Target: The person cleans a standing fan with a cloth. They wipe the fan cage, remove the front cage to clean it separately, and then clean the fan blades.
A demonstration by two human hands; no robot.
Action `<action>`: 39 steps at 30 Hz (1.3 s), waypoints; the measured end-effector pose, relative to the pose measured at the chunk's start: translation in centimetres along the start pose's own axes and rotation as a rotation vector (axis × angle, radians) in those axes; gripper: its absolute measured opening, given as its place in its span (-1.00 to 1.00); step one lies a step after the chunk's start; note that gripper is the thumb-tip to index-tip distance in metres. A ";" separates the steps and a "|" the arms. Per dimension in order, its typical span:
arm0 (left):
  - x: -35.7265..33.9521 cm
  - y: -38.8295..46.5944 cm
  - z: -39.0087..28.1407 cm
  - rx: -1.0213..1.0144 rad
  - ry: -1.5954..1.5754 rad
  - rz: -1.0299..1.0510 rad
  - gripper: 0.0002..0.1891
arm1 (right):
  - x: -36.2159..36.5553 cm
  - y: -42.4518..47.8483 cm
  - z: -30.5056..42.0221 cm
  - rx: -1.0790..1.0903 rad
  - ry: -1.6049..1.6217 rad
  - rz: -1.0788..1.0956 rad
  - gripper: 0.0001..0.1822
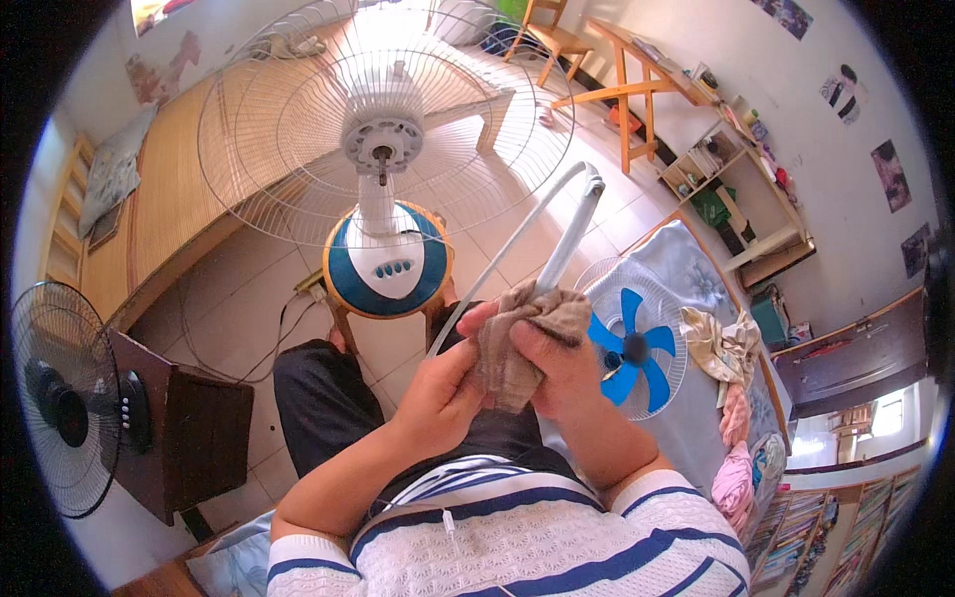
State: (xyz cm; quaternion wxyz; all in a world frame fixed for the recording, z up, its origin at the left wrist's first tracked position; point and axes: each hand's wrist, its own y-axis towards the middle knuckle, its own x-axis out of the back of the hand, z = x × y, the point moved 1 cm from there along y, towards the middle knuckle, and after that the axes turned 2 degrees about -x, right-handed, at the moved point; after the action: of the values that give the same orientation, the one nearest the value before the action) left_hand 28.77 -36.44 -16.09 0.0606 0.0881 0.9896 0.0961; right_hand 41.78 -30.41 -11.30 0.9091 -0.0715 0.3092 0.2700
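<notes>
My left hand (444, 395) and my right hand (559, 366) are together above my lap, both closed on a crumpled brown cloth (511, 373). The cloth wraps part of a thin white hoop (563, 250), which looks like a fan guard's rim band. One side of the hoop rises out of the cloth; the other runs down behind my left hand. In front of me a fan base with blue and white panels (393, 261) stands on a wooden stool (433, 319). Its rear wire guard (291, 157) is mounted, and the bare motor shaft (383, 166) shows at the centre.
Blue fan blades (647, 347) and a wire guard (675, 388) lie on the bed (671, 463) at right, beside crumpled clothes (720, 336). A black fan (71, 418) stands left on a dark cabinet (201, 440). A cable (261, 366) crosses the tiled floor.
</notes>
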 end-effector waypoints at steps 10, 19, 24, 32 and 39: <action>0.7 -2.3 -1.0 0.090 0.104 0.103 -0.85 | 2.0 0.8 3.8 0.210 0.009 -0.061 -0.74; 0.1 -0.9 -2.0 0.052 -0.057 0.136 -0.80 | 0.4 -0.2 1.3 0.057 -0.055 0.083 -0.67; 0.0 -0.7 -1.4 -0.057 -0.010 0.016 -0.81 | -0.1 -1.1 -1.1 0.022 -0.161 0.064 -0.70; 0.0 -1.7 -1.7 -0.041 0.019 -0.020 -0.80 | -0.6 -0.9 -0.3 -0.024 -0.089 -0.001 -0.69; 0.6 -3.1 -0.5 0.011 -0.024 -0.018 -0.84 | 0.3 -0.1 0.0 -0.153 0.109 0.208 -0.53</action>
State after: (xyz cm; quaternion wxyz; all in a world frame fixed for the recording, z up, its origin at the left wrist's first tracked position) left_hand 27.59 -39.38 -16.27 0.0726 0.0806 0.9901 0.0889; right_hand 42.04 -30.39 -11.43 0.8500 -0.1228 0.3424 0.3811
